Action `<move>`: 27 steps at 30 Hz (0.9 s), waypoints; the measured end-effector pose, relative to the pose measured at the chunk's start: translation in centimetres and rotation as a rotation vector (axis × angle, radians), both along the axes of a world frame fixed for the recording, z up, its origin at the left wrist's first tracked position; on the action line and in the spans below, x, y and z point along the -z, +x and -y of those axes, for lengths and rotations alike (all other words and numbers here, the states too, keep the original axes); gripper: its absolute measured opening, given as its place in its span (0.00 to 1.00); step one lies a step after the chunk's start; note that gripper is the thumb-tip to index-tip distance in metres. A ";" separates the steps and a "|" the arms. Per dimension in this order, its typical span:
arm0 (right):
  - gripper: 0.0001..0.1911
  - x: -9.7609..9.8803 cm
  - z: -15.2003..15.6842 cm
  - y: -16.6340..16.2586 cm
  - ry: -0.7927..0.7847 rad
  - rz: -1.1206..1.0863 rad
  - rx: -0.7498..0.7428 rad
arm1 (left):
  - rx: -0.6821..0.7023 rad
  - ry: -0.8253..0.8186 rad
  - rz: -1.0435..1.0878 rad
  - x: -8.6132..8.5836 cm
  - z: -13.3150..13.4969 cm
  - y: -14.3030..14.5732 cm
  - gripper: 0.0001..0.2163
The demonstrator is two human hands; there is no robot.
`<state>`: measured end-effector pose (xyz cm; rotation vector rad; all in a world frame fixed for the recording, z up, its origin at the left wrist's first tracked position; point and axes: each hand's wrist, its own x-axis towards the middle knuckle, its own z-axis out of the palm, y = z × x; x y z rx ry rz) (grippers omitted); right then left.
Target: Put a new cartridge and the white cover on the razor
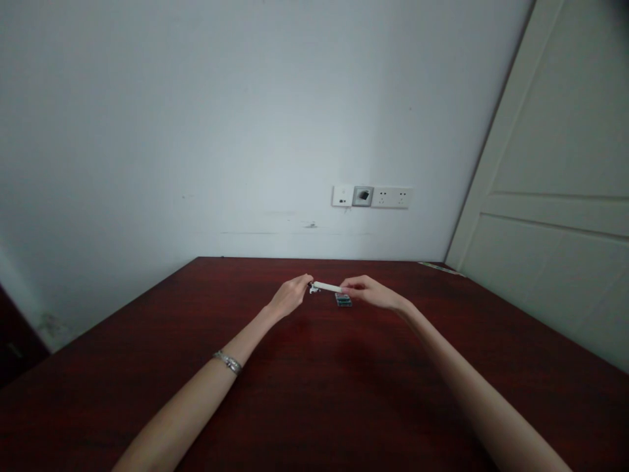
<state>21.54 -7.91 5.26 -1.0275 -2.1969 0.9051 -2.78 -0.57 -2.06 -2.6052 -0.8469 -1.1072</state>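
Both my arms reach out over a dark red wooden table (314, 393). My right hand (369, 293) pinches one end of a thin white stick-like object (327, 286) and holds it level above the table. My left hand (291, 295), fingers closed, meets the stick's other end, where a small dark and silvery part (313, 288) shows; what it is I cannot make out. A small bluish box (343, 299) lies on the table just under my right fingers. A silver bracelet (228, 361) sits on my left wrist.
A white wall stands behind the table's far edge, with a row of sockets (372, 196) on it. A pale door (555, 216) closes off the right side. A thin light strip (439, 267) lies at the table's far right corner.
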 end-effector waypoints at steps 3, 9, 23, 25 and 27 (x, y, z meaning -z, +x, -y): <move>0.19 0.3 -0.3 -0.7 0.027 0.028 0.021 | 0.026 0.015 -0.041 0.0 0.1 -0.1 0.13; 0.22 1.0 -0.7 0.7 0.071 0.077 0.126 | 0.053 0.018 -0.109 -0.5 0.3 -0.7 0.17; 0.19 2.3 -0.7 0.7 0.324 0.096 0.229 | 0.035 0.036 -0.076 -0.6 0.4 -0.8 0.19; 0.18 2.4 -0.6 0.7 0.320 0.096 0.230 | 0.038 0.023 -0.081 -0.6 0.5 -0.9 0.19; 0.19 2.4 -0.4 0.1 0.335 0.082 0.208 | 0.048 0.005 -0.096 -0.7 0.6 -0.8 0.19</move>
